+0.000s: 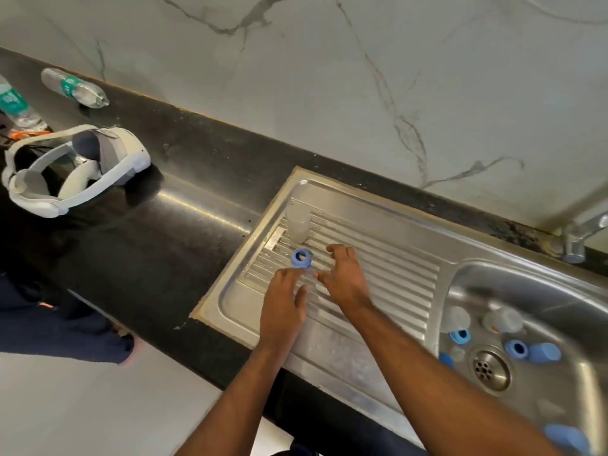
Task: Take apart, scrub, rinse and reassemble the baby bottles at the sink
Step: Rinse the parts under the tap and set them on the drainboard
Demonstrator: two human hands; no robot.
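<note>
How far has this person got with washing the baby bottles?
Early to midway, I'd guess. Set out: a clear bottle body and a blue ring stand on the draining board. In hand: nothing clearly; the left hand and right hand hover by the ring. Left: blue rings and caps and clear pieces lie apart in the sink basin, unassembled.

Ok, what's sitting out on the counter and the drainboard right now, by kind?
2 plastic water bottles
1 white headset
1 clear baby bottle body
1 blue screw ring
Total: 5
</note>
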